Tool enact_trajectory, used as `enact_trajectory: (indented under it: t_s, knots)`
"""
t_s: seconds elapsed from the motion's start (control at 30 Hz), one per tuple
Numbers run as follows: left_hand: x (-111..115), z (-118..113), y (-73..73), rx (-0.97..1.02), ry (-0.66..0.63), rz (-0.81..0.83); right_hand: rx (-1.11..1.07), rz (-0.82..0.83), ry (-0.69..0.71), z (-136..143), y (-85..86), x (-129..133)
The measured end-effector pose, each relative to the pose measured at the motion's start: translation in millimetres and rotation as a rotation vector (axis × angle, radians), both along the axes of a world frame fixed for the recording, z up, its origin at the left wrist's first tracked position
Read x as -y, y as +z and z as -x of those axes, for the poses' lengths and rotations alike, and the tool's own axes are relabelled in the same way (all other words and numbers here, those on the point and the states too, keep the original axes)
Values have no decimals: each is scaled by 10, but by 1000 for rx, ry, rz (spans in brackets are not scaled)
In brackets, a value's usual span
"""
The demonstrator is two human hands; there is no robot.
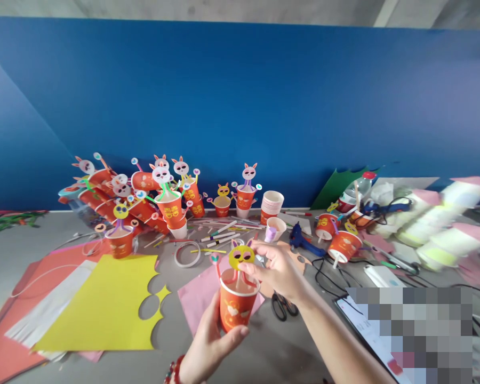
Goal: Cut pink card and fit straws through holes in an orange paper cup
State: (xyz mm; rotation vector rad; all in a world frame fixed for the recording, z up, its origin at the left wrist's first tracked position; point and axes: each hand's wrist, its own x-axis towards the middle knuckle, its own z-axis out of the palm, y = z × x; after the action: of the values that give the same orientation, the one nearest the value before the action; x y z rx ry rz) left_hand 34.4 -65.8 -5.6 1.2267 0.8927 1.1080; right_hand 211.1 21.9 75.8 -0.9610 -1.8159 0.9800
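An orange paper cup (237, 306) with a pale printed pattern is held upright by my left hand (210, 338), its fingers wrapped round the side. Above the cup's rim stands a yellow paper animal face (241, 258) with pointed ears, and a red bent pipe-like strip (218, 269) with a small round disc rises at the left. My right hand (278, 272) pinches the face's right edge, thumb in front. Beneath the cup lies a pink paper sheet (192, 298), and black-handled scissors (284, 306) rest just right of it.
Finished-looking cup figures (170, 210) crowd the back left. Stacked paper cups (272, 205), a blue glue gun (304, 240) and tipped cups (344, 246) stand rightward. Yellow paper (104, 304) with round cut-outs lies left, near a tape roll (187, 254). Cables and a phone (368, 341) lie right.
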Motion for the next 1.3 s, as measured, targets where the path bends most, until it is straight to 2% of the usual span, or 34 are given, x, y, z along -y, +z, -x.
enact_trajectory:
  t_s: [0.2, 0.3, 0.37, 0.43, 0.47, 0.57, 0.67, 0.8, 0.97, 1.17, 1.3]
  knots:
    - [-9, -12, -57, 31, 23, 21, 13, 13, 0, -60, -28, -33]
    - [-6, -26, -99, 102, 93, 77, -138, 2, -69, -144, -104, 21]
    - [-20, -28, -121, 172, 170, 127, -280, 34, -185, -173, -248, 129]
    - [-47, -28, -139, 239, 248, 156, -345, 83, -304, -144, -461, 294]
    - [-63, -29, -146, 267, 281, 160, -312, 161, -276, -103, -579, 388]
    - [-97, -51, -157, 307, 349, 157, -205, 333, -49, 99, -884, 657]
    - [-97, -95, -147, 295, 355, 159, -114, 290, -24, 316, -1036, 808]
    - [-116, -96, -105, 337, 338, 179, 14, 243, -82, 426, -1138, 875]
    - [-201, -10, -100, 409, 411, 152, 103, 241, -28, 386, -1286, 967]
    - [-111, -73, -186, 358, 315, 205, 29, 196, -129, 403, -1179, 902]
    - [-119, -46, -195, 361, 370, 169, 78, 190, -100, 401, -1279, 957]
